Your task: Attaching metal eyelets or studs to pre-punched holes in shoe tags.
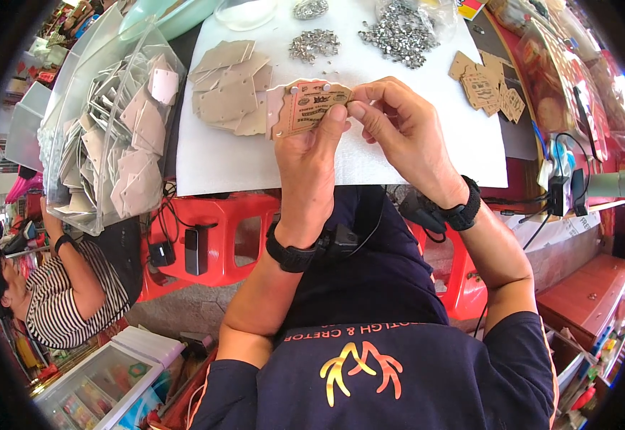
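Observation:
My left hand (307,154) grips a brown printed cardboard card (305,115) with a wavy edge, its thumb across the front. A paler piece of card shows behind its left side. Two small silver studs sit along the card's top edge. My right hand (406,118) is closed in a pinch at the card's upper right corner; whatever lies between the fingertips is hidden. Just left of the card, plain grey-brown cards (226,93) lie overlapped on the white foam sheet (463,150). Beyond it are a small heap of metal studs (314,45) and a larger pile (402,36).
A clear plastic bin (61,154) full of plain cards stands at the left. Printed brown cards (481,86) lie at the sheet's right edge. Cables and a black adapter (560,193) sit farther right. A person in a striped shirt (76,294) is at lower left, near a red stool (219,233).

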The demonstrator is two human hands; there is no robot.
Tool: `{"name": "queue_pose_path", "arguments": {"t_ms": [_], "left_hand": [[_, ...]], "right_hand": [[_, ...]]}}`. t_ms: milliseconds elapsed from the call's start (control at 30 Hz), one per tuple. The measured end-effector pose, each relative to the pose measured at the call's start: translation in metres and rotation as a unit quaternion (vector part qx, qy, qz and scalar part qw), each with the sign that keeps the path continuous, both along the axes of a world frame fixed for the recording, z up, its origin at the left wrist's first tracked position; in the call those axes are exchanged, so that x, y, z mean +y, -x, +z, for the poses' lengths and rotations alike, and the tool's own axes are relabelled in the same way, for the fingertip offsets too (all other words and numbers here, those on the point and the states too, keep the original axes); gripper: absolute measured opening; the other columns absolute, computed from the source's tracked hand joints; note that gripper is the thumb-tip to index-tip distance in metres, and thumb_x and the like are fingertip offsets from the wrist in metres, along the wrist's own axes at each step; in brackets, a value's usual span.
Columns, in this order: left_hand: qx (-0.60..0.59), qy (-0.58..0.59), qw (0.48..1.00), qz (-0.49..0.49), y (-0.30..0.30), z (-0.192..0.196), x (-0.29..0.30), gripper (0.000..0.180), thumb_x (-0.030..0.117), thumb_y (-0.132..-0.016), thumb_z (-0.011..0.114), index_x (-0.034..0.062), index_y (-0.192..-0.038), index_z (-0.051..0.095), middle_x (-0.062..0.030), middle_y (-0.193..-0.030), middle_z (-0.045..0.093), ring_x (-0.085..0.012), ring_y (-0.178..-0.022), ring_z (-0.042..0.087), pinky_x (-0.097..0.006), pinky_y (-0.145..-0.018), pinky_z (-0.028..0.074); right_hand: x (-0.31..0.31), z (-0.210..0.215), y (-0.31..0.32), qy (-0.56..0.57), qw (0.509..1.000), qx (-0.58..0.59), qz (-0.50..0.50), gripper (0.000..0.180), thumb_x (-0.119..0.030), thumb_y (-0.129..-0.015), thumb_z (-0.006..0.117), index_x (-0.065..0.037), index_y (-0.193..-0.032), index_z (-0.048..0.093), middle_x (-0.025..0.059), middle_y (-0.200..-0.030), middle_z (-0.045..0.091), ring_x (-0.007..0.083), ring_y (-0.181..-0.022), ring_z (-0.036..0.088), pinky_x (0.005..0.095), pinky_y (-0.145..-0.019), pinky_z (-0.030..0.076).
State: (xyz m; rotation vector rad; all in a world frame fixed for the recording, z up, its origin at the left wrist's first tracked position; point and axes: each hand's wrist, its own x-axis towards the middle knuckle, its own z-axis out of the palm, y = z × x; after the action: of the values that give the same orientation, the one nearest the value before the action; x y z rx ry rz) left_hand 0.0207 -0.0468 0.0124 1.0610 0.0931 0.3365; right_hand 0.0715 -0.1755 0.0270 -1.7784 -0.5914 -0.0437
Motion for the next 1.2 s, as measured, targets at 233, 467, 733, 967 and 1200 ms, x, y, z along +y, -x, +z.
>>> {"name": "queue_pose_path", "arguments": {"t_ms": [233, 467, 733, 967, 1200], "left_hand": [[-0.018, -0.017, 0.999, -0.044, 0.002, -0.005, 0.004, 0.02, 0.013, -0.099, 0.055, 0.0009, -0.114, 0.059, -0.0065, -0.106, 0.065, -0.0138, -0.096, 0.061, -0.032, -0.084, 0.051], [-0.014, -0.027, 0.997, -0.069, 0.006, 0.002, 0.006, 0.02, 0.014, -0.1, 0.052, 0.0029, -0.116, 0.055, -0.004, -0.1, 0.063, -0.011, -0.082, 0.056, -0.028, -0.073, 0.047], [-0.024, -0.028, 0.995, -0.094, 0.002, 0.006, 0.003, 0.025, 0.016, -0.098, 0.057, 0.0004, -0.117, 0.055, -0.004, -0.097, 0.064, -0.0086, -0.08, 0.058, -0.025, -0.071, 0.05], [-0.003, -0.014, 0.996, -0.088, 0.007, -0.003, 0.015, 0.024, 0.013, -0.097, 0.058, 0.0001, -0.116, 0.053, -0.0059, -0.097, 0.062, -0.0117, -0.084, 0.059, -0.028, -0.078, 0.05], [0.026, -0.068, 0.99, -0.12, 0.005, -0.001, 0.013, 0.019, 0.013, -0.098, 0.055, 0.0028, -0.114, 0.052, -0.0059, -0.095, 0.06, -0.0144, -0.086, 0.057, -0.031, -0.081, 0.048]], "right_hand": [[-0.005, 0.008, -0.001, -0.016, 0.995, 0.086, 0.053, 0.014, -0.013, -0.092, 0.063, 0.001, -0.094, 0.063, 0.0026, -0.072, 0.065, 0.005, -0.061, 0.056, 0.0219, -0.053, 0.045], [-0.01, 0.017, -0.002, -0.024, 0.979, 0.176, 0.099, 0.018, -0.015, -0.095, 0.06, 0.002, -0.096, 0.062, 0.0036, -0.073, 0.067, 0.0049, -0.061, 0.057, 0.0209, -0.054, 0.048], [-0.021, 0.028, -0.005, -0.06, 0.959, 0.235, 0.144, 0.019, -0.016, -0.096, 0.058, 0.002, -0.098, 0.062, 0.0026, -0.073, 0.064, 0.0061, -0.06, 0.058, 0.0217, -0.057, 0.049], [-0.106, 0.041, -0.017, 0.071, 0.945, 0.307, 0.085, 0.028, -0.028, -0.093, 0.062, 0.0, -0.097, 0.065, -0.0029, -0.07, 0.057, 0.0049, -0.056, 0.053, 0.0219, -0.056, 0.048], [-0.238, 0.052, -0.042, 0.2, 0.9, 0.386, -0.038, 0.027, -0.026, -0.088, 0.064, 0.0, -0.095, 0.064, -0.0024, -0.071, 0.055, 0.0034, -0.057, 0.052, 0.0177, -0.046, 0.045]]}}
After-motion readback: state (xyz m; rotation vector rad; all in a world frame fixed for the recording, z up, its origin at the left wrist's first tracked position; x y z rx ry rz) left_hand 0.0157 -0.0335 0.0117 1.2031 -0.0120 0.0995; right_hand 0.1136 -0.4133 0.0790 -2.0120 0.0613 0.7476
